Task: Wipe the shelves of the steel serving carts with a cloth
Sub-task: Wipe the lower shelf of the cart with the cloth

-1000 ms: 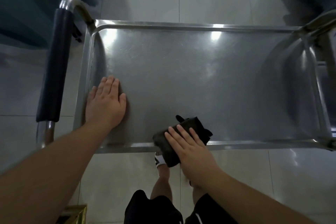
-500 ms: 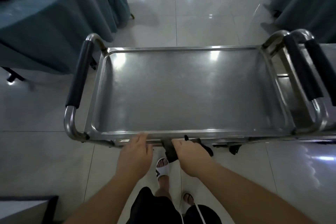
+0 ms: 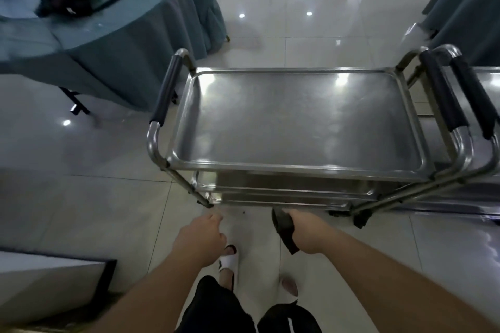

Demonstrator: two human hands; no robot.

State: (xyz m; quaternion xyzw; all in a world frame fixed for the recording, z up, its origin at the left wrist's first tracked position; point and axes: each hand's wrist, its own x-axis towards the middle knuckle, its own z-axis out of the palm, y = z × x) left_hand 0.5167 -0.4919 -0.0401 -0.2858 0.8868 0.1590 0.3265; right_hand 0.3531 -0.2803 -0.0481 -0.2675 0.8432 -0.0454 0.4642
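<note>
Right hand (image 3: 305, 232) grips cloth (image 3: 282, 230) below cart (image 3: 297, 170); left hand (image 3: 201, 238) loosely curled.

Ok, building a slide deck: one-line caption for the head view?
Person faces a steel cart, right hand gripping a dark cloth, left hand empty.

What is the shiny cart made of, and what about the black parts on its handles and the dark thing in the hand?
The cart looks like polished steel: it mirrors the lights. The handle grips seem to be matte black foam or rubber, dull with no glare. The cloth in the right hand appears to be soft dark fabric, since it folds limply.
</note>
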